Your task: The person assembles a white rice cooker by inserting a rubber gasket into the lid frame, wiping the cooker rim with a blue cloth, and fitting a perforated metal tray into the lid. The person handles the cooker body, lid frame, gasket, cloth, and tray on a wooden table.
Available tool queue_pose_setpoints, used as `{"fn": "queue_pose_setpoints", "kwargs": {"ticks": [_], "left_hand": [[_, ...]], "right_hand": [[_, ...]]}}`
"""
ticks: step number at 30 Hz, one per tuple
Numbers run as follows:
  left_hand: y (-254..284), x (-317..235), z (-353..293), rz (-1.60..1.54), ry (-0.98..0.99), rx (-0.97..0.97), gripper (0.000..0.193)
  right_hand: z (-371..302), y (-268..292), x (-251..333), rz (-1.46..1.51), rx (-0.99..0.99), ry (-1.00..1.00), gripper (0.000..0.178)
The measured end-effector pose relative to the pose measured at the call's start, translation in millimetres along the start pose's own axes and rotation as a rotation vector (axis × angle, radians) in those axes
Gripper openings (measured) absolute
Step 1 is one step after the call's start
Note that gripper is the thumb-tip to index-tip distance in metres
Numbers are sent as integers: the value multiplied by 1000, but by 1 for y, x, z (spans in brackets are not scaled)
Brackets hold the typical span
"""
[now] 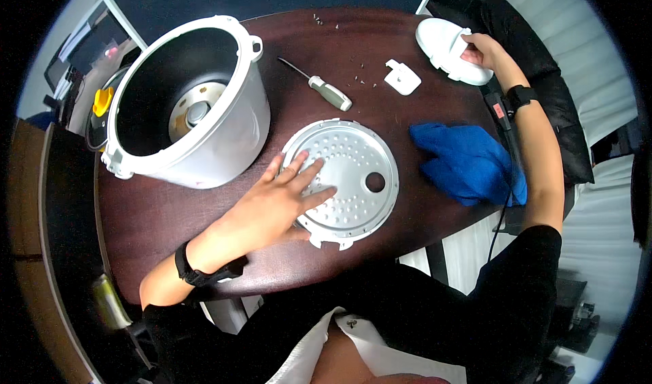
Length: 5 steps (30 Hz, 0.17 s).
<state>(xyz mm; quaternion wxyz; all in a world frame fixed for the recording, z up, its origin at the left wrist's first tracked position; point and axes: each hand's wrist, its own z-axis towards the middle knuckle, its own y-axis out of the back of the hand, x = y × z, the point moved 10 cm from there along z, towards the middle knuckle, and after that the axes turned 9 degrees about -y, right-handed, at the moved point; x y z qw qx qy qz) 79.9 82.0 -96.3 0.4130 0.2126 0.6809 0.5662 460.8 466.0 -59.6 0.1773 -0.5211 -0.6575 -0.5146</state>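
Note:
In front of me lies a round silver metal lid plate (350,211) with rows of dimples, one round hole and white rim tabs. My left hand (268,204) rests flat on its left side, fingers spread. At the far right edge of the table, my right hand (482,51) has its fingers closed on a white oval plastic cover (435,37) with a raised band across it; some fingertips are hidden. Between the two, a small white plastic piece (404,79) lies near several tiny screws (363,81).
At the left stands a white rice cooker body (238,132), open on top, with a dark inside. A screwdriver (331,94) with a grey-green handle lies beyond the plate. More screws (318,20) sit at the far edge. A crumpled blue cloth (468,163) lies at the right edge.

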Motion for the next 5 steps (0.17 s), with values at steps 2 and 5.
{"fn": "queue_pose_setpoints", "kwargs": {"ticks": [2, 5], "left_hand": [[5, 1, 1, -37, -14, -13, 83], [7, 6, 3, -72, -28, -45, 80]], "right_hand": [[13, -10, -9, 3, 65, -33, 26], [39, -19, -24, -1, 111, -114, 28]]}}
